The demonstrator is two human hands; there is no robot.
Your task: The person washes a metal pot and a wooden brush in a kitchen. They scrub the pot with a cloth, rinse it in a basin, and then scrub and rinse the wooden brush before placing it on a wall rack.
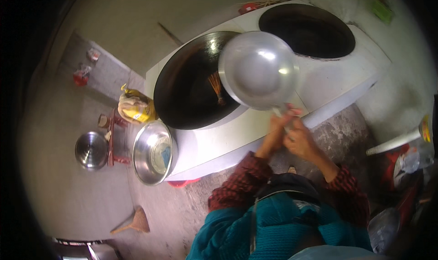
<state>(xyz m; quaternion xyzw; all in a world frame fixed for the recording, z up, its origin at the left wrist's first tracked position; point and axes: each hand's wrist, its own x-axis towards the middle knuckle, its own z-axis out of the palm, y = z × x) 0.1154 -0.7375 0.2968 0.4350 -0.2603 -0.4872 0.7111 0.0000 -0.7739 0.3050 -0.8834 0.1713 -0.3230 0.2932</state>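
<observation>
Both my hands are together at the handle of a round silvery metal pan (258,72), held above the white-tiled stove top (219,142). My left hand (274,128) grips near where the handle meets the pan, and my right hand (301,140) closes around it just below. Motion blurs the fingers a little. The pan hides the right part of a large dark wok (184,89) set into the stove. Inside that wok lies a bamboo brush (216,87), its bristles fanned out. A second built-in wok (306,31) is beyond, at the upper right.
A steel basin (152,152) with a blue cloth (166,156) sits by the stove's left end, near a yellow bag (138,108). A metal lid or basin (91,150) is beside a red wooden stool (112,140). A broom (135,221) lies on the floor.
</observation>
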